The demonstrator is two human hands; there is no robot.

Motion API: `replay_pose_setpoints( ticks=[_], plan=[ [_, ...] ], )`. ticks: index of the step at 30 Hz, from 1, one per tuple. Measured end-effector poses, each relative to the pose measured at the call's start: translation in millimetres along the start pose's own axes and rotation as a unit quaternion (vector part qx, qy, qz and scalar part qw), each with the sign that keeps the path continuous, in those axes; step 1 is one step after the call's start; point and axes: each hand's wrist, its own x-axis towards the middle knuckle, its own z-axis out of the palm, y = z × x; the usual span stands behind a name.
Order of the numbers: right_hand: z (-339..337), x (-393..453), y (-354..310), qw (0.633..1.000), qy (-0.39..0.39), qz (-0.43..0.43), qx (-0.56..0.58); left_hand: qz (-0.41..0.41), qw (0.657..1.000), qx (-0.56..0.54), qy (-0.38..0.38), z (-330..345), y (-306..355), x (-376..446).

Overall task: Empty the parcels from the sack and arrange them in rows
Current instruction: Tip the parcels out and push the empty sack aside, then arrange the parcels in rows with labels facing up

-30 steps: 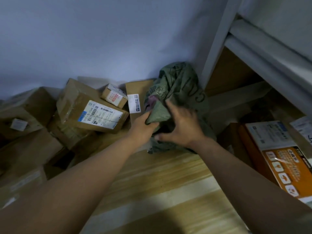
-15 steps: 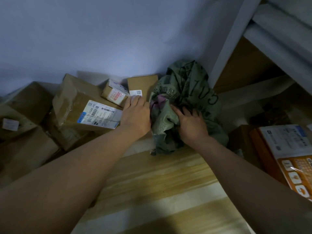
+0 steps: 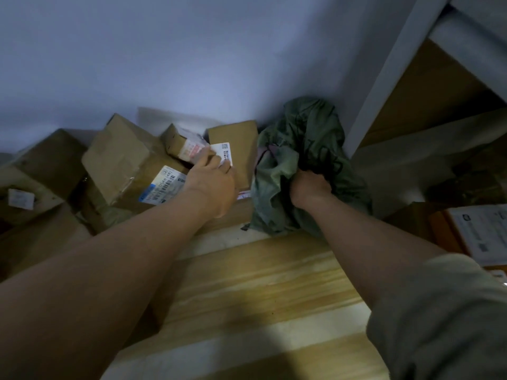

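Note:
A crumpled green sack [image 3: 307, 149] lies in the corner against the wall. My right hand [image 3: 308, 187] grips a fold of its cloth, fingers curled into the fabric. Left of the sack stands an upright brown parcel [image 3: 241, 144] with a white label. My left hand [image 3: 211, 179] rests on that parcel's label with fingers straight, touching also a small box [image 3: 181, 144] beside it. A larger box [image 3: 129, 163] with a barcode label lies tilted further left.
More cardboard boxes [image 3: 41, 171] are piled at the left along the wall. A white shelf post [image 3: 384, 80] rises right of the sack. An orange and white box [image 3: 477, 234] sits at the right. Striped wooden floor [image 3: 247, 292] lies below my arms.
My left hand let go of the sack and moved left and up onto the upright parcel's label. My right hand went from lying on the sack to gripping its cloth.

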Motion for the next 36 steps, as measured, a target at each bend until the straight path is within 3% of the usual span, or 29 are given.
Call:
replay_pose_setpoints(
  ticks=[4,6,9,12,14,19,23,28,31,36],
  plan=[
    [7,-7,-2,1.000,0.007,0.011,-0.016,0.009,0.999,-0.035,0.001,2,-5,-14],
    [11,-18,-1,0.995,0.089,-0.009,0.050,0.017,0.996,-0.083,0.039,1,-8,-28],
    [13,-44,-5,0.941,0.271,-0.062,0.193,0.035,0.983,-0.166,0.075,3,-16,-52],
    [12,-72,-21,0.887,0.392,-0.135,0.206,0.023,0.977,-0.187,0.097,8,-32,-80],
    [7,-88,-43,0.874,0.417,-0.170,0.186,0.013,0.975,-0.194,0.111,8,-47,-102],
    [-1,-123,-124,0.865,0.387,-0.310,0.081,-0.031,0.968,-0.206,0.141,19,-93,-169],
    [5,-154,-194,0.852,0.348,-0.390,0.008,-0.080,0.979,-0.146,0.115,37,-142,-230],
    [13,-192,-283,0.857,0.306,-0.411,-0.057,-0.101,0.987,-0.004,0.128,66,-191,-286],
    [17,-218,-334,0.884,0.225,-0.395,-0.110,-0.100,0.987,0.066,0.109,85,-211,-300],
    [44,-248,-396,0.911,0.103,-0.354,-0.186,-0.144,0.986,0.015,0.088,117,-243,-325]
  ],
)
